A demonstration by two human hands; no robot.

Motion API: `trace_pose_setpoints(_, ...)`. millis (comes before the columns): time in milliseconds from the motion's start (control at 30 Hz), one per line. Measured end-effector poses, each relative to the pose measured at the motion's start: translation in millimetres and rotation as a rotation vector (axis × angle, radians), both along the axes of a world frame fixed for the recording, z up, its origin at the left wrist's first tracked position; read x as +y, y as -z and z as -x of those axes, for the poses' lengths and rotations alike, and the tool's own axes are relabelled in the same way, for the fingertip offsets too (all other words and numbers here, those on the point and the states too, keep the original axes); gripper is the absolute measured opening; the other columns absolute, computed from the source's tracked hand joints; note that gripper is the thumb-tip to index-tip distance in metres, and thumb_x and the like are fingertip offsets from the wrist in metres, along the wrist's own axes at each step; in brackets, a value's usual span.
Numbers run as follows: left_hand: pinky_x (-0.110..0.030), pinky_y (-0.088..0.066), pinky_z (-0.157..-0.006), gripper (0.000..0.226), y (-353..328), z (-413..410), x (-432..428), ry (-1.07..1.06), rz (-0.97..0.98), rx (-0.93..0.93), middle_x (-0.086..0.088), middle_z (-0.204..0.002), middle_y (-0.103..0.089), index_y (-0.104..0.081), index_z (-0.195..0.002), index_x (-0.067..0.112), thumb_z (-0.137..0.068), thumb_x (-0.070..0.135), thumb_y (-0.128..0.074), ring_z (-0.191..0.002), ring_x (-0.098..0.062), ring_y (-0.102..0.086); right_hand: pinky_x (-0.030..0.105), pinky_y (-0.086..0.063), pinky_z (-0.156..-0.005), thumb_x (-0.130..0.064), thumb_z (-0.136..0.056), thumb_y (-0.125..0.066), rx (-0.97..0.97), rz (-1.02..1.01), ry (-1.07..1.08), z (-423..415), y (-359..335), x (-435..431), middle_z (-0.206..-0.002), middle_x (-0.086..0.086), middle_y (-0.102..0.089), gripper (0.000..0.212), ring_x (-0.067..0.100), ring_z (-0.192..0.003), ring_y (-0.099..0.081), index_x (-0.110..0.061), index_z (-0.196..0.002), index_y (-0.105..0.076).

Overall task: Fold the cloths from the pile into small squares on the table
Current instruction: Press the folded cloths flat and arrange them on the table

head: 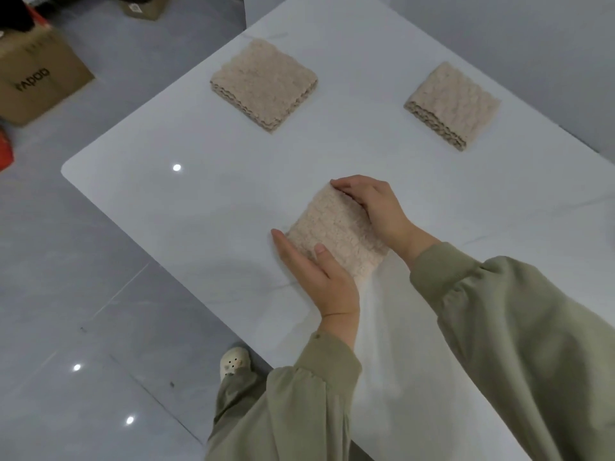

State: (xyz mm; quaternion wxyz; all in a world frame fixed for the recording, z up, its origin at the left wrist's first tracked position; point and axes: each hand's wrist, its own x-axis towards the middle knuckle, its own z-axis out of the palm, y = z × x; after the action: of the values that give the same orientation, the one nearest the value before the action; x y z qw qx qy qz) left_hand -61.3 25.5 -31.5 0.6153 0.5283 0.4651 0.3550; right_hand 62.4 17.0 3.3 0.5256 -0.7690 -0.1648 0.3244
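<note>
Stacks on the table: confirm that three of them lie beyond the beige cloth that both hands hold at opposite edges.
Wrong in one respect: the head view shows two stacks, not three, the left stack and the right stack, on the white table. They do lie beyond the beige cloth, which the left hand and the right hand hold at opposite edges.

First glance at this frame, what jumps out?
Both hands at the near middle of the white table: the left hand and right hand hold a folded beige cloth by opposite edges. Farther back lie two stacks of the same fabric, the wide stack at far left and the narrower stack at far right. A cardboard box stands on the floor, left.
</note>
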Motion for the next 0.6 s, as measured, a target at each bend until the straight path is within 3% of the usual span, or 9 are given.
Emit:
trace_pose_setpoints(133,-0.029,-0.012,-0.119,0.064,-0.7,1.2,0.3,0.008,0.002,0.045,-0.002,-0.157,-0.009,-0.009,-0.149,0.007,-0.092,0.024,-0.032,-0.143,-0.005,-0.009,0.034,-0.043,-0.103,-0.030,-0.083,-0.046,0.014,-0.003,0.036,-3.0,-2.7,-1.0,-0.111,0.001,-0.068,0.034,0.014,-0.110,-0.060,-0.014,-0.100,-0.070)
trace_pose_setpoints(300,-0.040,-0.013,-0.119,0.064,-7.1,14.4,13.1,0.114,-0.088,0.103,-0.004,-0.156,-0.011,-0.014,-0.148,0.011,-0.090,0.032,-0.032,-0.145,-0.013,-0.009,0.035,-0.038,-0.107,-0.022,-0.098,-0.041,-0.160,0.143,0.013,3.5,-12.3,-1.9,-0.119,-0.003,-0.063,0.030,0.012,-0.116,-0.054,-0.015,-0.113,-0.065)
trace_pose_setpoints(433,-0.042,0.000,-0.116,0.067,-23.9,34.2,55.2,0.470,-0.523,0.425,-0.008,-0.158,-0.009,-0.019,-0.148,0.011,-0.087,0.038,-0.026,-0.146,-0.018,0.001,0.024,-0.027,-0.109,-0.027,-0.099,-0.039,-0.393,0.256,0.028,13.0,-30.3,-7.2,-0.142,-0.001,-0.047,0.035,0.013,-0.133,-0.039,-0.016,-0.130,-0.053)
trace_pose_setpoints(533,-0.050,-0.003,-0.114,0.066,-42.7,33.9,106.9,0.729,-0.966,0.821,-0.011,-0.159,-0.004,-0.014,-0.150,0.014,-0.090,0.040,-0.020,-0.146,-0.028,0.003,0.035,-0.017,-0.116,-0.030,-0.099,-0.039,-0.615,0.411,-0.076,25.0,-42.3,2.4,-0.153,0.007,-0.030,0.043,0.021,-0.141,-0.025,-0.013,-0.138,-0.043)
trace_pose_setpoints(600,-0.054,-0.003,-0.114,0.066,-58.5,31.7,138.3,0.854,-1.183,0.949,-0.011,-0.159,-0.002,-0.008,-0.151,0.017,-0.093,0.043,-0.026,-0.146,-0.031,0.003,0.042,-0.007,-0.117,-0.033,-0.098,-0.038,-0.747,0.521,-0.125,34.6,-51.9,15.5,-0.156,0.010,-0.020,0.050,0.024,-0.144,-0.016,-0.011,-0.143,-0.035)
